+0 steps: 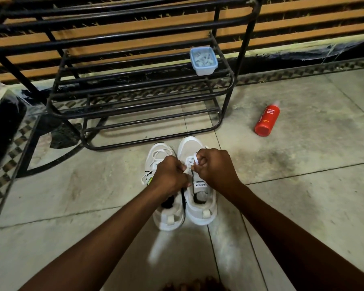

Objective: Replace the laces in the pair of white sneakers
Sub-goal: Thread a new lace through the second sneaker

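Note:
Two white sneakers stand side by side on the floor, toes pointing away from me. The left sneaker (166, 215) has a loose white lace lying over its front and down its left side. Over the right sneaker (200, 208) both hands meet at the eyelets. My right hand (215, 170) pinches a loop of white lace (195, 159) above the tongue. My left hand (169, 175) pinches the other lace end right beside it. The fingers hide most of the right sneaker's lacing.
A black metal shoe rack (227, 89) stands just beyond the sneakers, with a small pale blue plastic box (204, 69) of white pieces on its top shelf. A red body wash bottle (266, 120) lies on the tiled floor to the right. A dark patterned border runs along the left.

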Motion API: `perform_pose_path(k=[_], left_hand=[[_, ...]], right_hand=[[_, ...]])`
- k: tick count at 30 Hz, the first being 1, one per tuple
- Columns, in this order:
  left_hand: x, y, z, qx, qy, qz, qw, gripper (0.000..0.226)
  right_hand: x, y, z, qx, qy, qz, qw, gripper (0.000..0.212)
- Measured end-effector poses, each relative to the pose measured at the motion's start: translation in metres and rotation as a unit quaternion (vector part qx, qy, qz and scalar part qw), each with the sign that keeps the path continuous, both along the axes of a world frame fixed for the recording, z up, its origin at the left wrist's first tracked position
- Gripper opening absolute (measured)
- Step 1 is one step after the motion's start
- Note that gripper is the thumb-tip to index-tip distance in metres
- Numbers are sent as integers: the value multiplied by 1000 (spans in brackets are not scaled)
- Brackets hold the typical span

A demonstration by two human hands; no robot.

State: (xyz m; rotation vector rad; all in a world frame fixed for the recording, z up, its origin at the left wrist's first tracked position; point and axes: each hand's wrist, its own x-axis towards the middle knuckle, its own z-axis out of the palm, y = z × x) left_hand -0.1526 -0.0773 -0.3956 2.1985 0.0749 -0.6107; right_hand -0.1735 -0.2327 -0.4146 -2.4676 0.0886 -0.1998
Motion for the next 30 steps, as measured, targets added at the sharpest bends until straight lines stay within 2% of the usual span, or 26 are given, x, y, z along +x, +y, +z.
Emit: perform_pose_path(k=[5,9,11,14,16,21,24,26,30], left_hand=[[0,-1,-1,19,-17,-6,1000,26],[-1,-2,-4,21,-25,-7,999,26],[-2,-2,-5,22,-34,-1,999,29],[-4,-1,-7,14,-43,1,999,29],[-4,0,-10,10,-49,4,999,29],[-5,0,-5,-13,-46,-19,999,14],[-2,0,-2,-39,-38,-24,998,26],[0,0,-4,-17,-50,-33,998,20],[3,-1,-12,-1,-62,-20,998,20]], right_hand=[[6,1,10,-80,32,65,994,23],[7,3,13,-106,43,73,991,21],[6,4,12,-66,56,56,995,22],[6,4,8,61,63,-5,996,15],[4,5,5,109,61,-33,992,18],[-3,9,-2,155,41,-43,986,23],[-4,12,-4,176,32,-71,981,24],[-5,17,-5,172,28,-88,981,29],[-6,22,-11,187,22,-117,975,16]])
